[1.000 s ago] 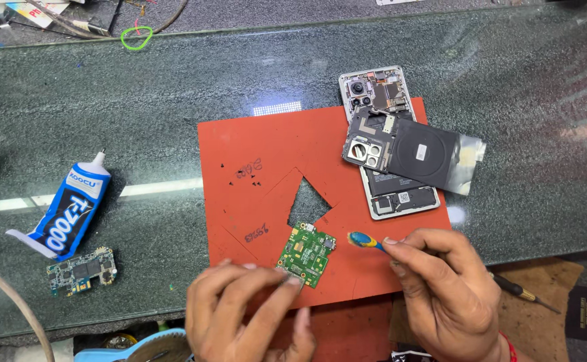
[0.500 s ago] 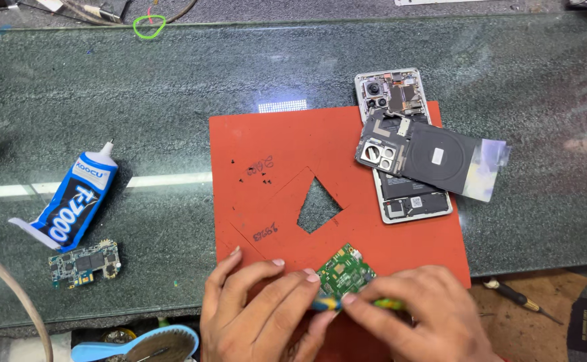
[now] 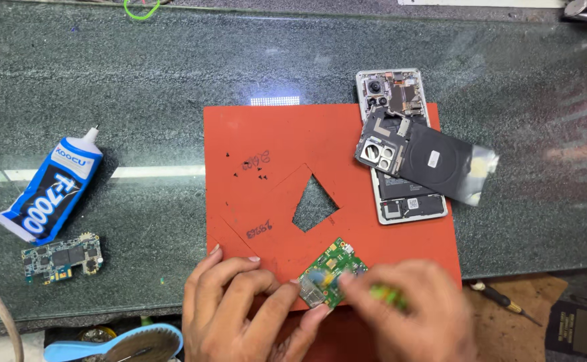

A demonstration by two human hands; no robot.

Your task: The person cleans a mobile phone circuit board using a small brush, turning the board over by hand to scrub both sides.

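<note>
Both hands (image 3: pixel 253 308) shifted left; blue glue tube (image 3: pixel 52 191) lies far left.

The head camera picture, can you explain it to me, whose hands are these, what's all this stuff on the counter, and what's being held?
The picture comes from a camera worn on a person's head, looking down at their own two bare hands over a dark stone-like counter. An orange-red mat with a cut-out hole lies on it. The left hand pinches a small green circuit board at the mat's near edge. The right hand is blurred and holds a slim tool with a green and yellow handle against the board. Farther back lies an opened phone with a loose dark inner cover across it. To the left are a blue glue tube and another small circuit board. A small screwdriver lies at the right.
</note>
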